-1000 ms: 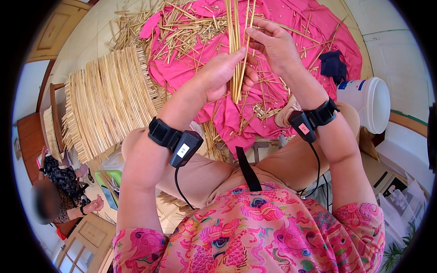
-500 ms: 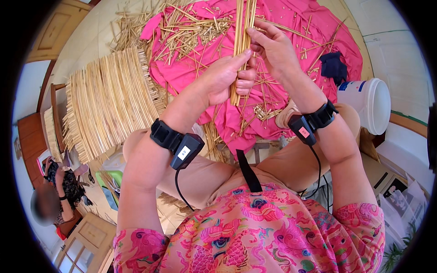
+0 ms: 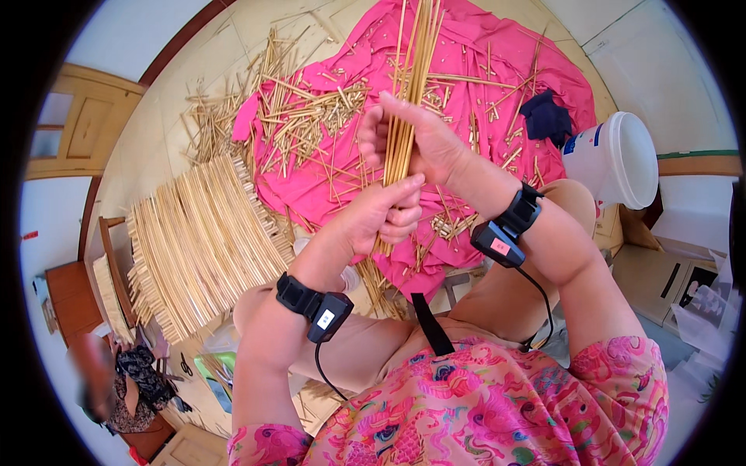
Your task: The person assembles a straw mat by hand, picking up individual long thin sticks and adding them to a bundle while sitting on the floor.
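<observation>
A bundle of long golden straw stalks is held upright in front of me, its far ends running past the top of the view. My left hand is closed around its lower part, with a few stalk ends showing beneath the fist. Higher up, my right hand wraps round the same bundle, thumb across the front and fingers curled on its left side. A few stalks fan out loosely above the right hand. Below the bundle lies a crumpled pink cloth strewn with cut stalk pieces.
To the left rests a wide mat of stalks laid side by side, with loose stalks behind it. A white bucket and a dark blue cloth are on the right. Another person is at the far left.
The bundle has come lower and nearer to me with my left hand. My right hand has gone from touching the stalks with its fingertips to wrapping round them.
</observation>
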Available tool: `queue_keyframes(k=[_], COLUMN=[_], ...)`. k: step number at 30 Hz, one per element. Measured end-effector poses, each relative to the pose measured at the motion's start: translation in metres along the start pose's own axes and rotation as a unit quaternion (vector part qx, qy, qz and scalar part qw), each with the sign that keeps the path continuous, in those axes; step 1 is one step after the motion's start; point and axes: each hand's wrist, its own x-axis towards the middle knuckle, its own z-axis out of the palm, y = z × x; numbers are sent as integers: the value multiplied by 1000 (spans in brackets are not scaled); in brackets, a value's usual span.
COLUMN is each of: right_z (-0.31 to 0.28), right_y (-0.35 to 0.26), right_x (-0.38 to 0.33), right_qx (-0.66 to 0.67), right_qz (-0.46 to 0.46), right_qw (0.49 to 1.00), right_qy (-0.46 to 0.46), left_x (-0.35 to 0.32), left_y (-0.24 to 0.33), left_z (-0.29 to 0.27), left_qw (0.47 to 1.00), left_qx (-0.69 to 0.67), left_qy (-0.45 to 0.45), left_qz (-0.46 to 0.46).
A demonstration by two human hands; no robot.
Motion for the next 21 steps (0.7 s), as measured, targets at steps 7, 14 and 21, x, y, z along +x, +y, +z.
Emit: queue_keyframes(k=[7,14,21], right_z=[-12,-2,-4], right_y=[-2,-38,-37], right_x=[0,-3,-4], right_qx=[80,23,-44], right_qz=[88,-79,-208], right_qw=[980,996,976], right_qy=[-162,-35,-43], left_x=[3,12,18], left_y=[2,12,6], left_z=[0,0,-17], left_qw=[999,975,936], left_qx=[35,-11,-160], left_qy=[0,144,165], left_qz=[-32,170,266])
